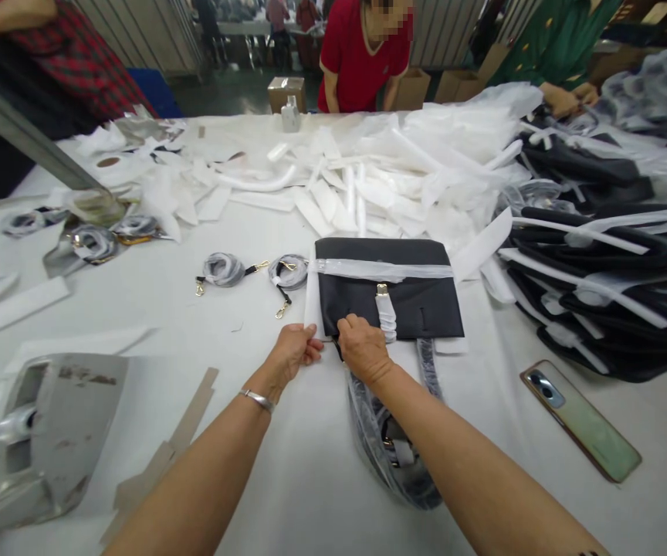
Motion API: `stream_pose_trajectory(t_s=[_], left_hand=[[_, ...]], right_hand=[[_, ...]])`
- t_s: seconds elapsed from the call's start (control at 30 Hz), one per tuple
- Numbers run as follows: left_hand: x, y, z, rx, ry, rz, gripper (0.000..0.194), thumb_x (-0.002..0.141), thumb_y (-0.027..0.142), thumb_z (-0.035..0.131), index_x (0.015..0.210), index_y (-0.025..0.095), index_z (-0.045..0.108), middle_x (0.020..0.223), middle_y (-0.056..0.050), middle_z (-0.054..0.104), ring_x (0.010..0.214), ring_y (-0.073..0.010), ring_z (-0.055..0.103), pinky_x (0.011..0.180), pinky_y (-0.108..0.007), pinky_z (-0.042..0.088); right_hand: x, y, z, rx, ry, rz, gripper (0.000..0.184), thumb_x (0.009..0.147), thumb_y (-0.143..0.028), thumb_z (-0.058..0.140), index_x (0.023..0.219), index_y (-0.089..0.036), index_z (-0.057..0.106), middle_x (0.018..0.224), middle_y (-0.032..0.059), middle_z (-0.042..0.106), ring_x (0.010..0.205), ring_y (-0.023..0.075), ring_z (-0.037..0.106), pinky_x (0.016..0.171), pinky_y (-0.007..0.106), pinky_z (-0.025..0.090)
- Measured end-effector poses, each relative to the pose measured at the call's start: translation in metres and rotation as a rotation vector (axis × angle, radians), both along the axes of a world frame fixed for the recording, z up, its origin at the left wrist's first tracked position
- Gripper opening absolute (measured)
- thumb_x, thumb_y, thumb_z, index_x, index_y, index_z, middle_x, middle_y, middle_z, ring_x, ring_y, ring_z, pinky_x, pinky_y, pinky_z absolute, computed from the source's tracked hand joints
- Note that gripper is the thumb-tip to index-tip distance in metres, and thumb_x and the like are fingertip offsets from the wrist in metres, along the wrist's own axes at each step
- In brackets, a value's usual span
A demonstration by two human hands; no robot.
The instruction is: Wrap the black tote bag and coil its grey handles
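Observation:
A black handbag lies flat on the white table in front of me, with a white paper strip across its top and white wrap around its gold clasp. Its plastic-wrapped handles hang toward me. My left hand pinches the white paper sheet at the bag's near left corner. My right hand grips the bag's near edge right beside it. A silver bracelet sits on my left wrist.
Two wrapped straps with gold clips lie left of the bag. White paper pieces are heaped behind it, and a stack of black bags lies at right. A phone rests near right, a grey tape dispenser near left. Other people stand at the far edge.

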State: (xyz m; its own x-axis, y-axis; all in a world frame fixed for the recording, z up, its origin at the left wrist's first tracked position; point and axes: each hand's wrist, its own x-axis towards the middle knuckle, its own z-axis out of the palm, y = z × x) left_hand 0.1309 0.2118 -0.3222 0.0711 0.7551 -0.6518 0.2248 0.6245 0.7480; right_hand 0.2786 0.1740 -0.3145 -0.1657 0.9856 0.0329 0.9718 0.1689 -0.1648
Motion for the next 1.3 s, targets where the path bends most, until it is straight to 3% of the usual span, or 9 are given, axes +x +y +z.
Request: stream_pose_trajectory(t_s=[0.23, 0.4, 0.53, 0.6, 0.7, 0.83, 0.97, 1.17, 1.3], left_hand=[[-0.001, 0.025, 0.01, 0.113, 0.493, -0.417, 0.035, 0.091, 0.034, 0.045, 0.063, 0.015, 0.052, 0.047, -0.007, 0.053, 0.046, -0.0227, 0.055, 0.055, -0.033, 0.041], [-0.013, 0.022, 0.033, 0.283, 0.82, -0.556, 0.047, 0.089, 0.053, 0.044, 0.082, 0.011, 0.062, 0.087, -0.021, 0.065, 0.09, -0.0427, 0.061, 0.08, -0.054, 0.044], [-0.027, -0.029, 0.034, 0.862, 1.026, -0.447, 0.048, 0.092, 0.049, 0.043, 0.11, 0.007, 0.057, 0.103, -0.02, 0.062, 0.096, -0.0378, 0.059, 0.079, -0.049, 0.048], [-0.027, -0.071, 0.032, 1.209, 0.875, -0.443, 0.033, 0.093, 0.038, 0.048, 0.108, 0.011, 0.058, 0.101, -0.015, 0.063, 0.094, -0.0297, 0.06, 0.083, -0.042, 0.049], [-0.012, -0.138, 0.032, 1.442, 0.491, -0.578, 0.015, 0.092, 0.024, 0.055, 0.105, 0.017, 0.06, 0.101, -0.008, 0.065, 0.098, -0.0219, 0.059, 0.09, -0.037, 0.047], [0.017, -0.197, 0.03, 1.412, 0.27, -0.739, 0.022, 0.091, 0.021, 0.058, 0.112, 0.016, 0.057, 0.111, -0.009, 0.064, 0.113, -0.0236, 0.053, 0.099, -0.042, 0.042], [0.029, -0.216, 0.021, 1.335, 0.364, -0.825, 0.03, 0.093, 0.025, 0.054, 0.121, 0.014, 0.054, 0.12, -0.01, 0.061, 0.121, -0.0288, 0.046, 0.103, -0.049, 0.037], [0.031, -0.216, 0.012, 1.308, 0.442, -0.809, 0.024, 0.093, 0.021, 0.052, 0.116, 0.016, 0.058, 0.119, -0.007, 0.062, 0.12, -0.0287, 0.047, 0.101, -0.05, 0.037], [0.029, -0.214, -0.003, 1.359, 0.378, -0.74, 0.012, 0.093, 0.018, 0.053, 0.101, 0.015, 0.062, 0.11, -0.005, 0.066, 0.12, -0.0255, 0.048, 0.101, -0.043, 0.04]], right_hand=[[0.004, -0.009, 0.005, 0.008, 0.007, 0.08, 0.026, 0.083, -0.019, 0.054, 0.109, -0.015, 0.056, 0.103, 0.0099, 0.059, 0.093, 0.0248, 0.053, 0.074, 0.036, 0.047], [0.031, -0.034, 0.017, 0.089, 0.131, 0.086, 0.04, 0.085, -0.019, 0.054, 0.125, -0.019, 0.052, 0.118, 0.0057, 0.061, 0.101, 0.0186, 0.057, 0.086, 0.032, 0.05], [0.078, -0.096, 0.023, 0.181, 0.271, 0.012, 0.029, 0.088, -0.014, 0.046, 0.113, -0.018, 0.06, 0.113, 0.006, 0.065, 0.107, 0.016, 0.057, 0.098, 0.03, 0.046], [0.103, -0.139, 0.024, 0.199, 0.337, -0.05, 0.027, 0.09, -0.013, 0.041, 0.104, -0.017, 0.063, 0.106, 0.0078, 0.067, 0.104, 0.0175, 0.059, 0.097, 0.033, 0.048], [0.131, -0.2, 0.024, 0.189, 0.405, -0.126, 0.024, 0.092, -0.017, 0.042, 0.102, -0.017, 0.063, 0.101, 0.0093, 0.067, 0.099, 0.0207, 0.061, 0.091, 0.038, 0.051], [0.136, -0.247, 0.026, 0.047, 0.423, -0.134, 0.026, 0.091, -0.02, 0.046, 0.114, -0.02, 0.06, 0.106, 0.0087, 0.064, 0.094, 0.0181, 0.062, 0.085, 0.032, 0.053], [0.124, -0.258, 0.029, -0.051, 0.36, -0.001, 0.038, 0.088, -0.022, 0.051, 0.126, -0.021, 0.054, 0.122, 0.0101, 0.057, 0.114, 0.0203, 0.054, 0.098, 0.035, 0.049], [0.116, -0.233, 0.032, 0.01, 0.29, 0.065, 0.035, 0.091, -0.012, 0.04, 0.12, -0.019, 0.059, 0.126, 0.0092, 0.055, 0.118, 0.0188, 0.049, 0.102, 0.033, 0.044], [0.097, -0.201, 0.041, -0.136, 0.053, 0.218, 0.033, 0.093, -0.015, 0.043, 0.122, -0.021, 0.057, 0.128, 0.0078, 0.055, 0.111, 0.0208, 0.051, 0.096, 0.034, 0.043]])
